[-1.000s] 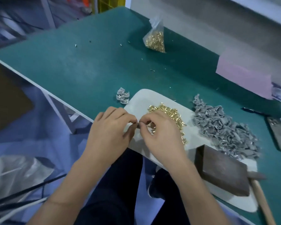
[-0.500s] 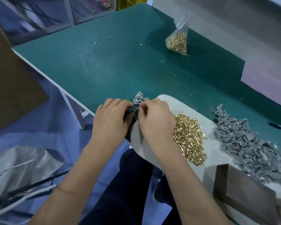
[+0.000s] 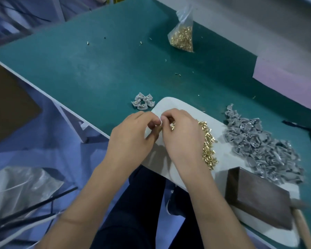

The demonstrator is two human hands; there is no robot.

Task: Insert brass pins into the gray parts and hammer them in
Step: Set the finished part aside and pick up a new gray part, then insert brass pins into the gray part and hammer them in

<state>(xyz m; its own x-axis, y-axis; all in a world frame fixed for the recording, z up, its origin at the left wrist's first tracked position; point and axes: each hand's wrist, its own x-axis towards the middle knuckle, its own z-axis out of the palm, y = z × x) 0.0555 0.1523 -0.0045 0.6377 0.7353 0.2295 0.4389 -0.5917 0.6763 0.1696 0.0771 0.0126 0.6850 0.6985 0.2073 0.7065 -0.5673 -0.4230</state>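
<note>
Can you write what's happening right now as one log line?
stage: pin insertion | left hand and right hand: fingertips together over white board | loose brass pins: beside right hand | hammering: not yet

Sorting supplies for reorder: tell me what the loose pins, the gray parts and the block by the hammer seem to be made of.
Loose pins: shiny yellow metal, likely brass, judging by their bright glints.
Gray parts: matte gray, probably moulded plastic, though some faces gleam silver, so cast metal is possible.
Block: dark brown with a dull, smooth face; it looks like wood, though no grain can be made out.
</note>
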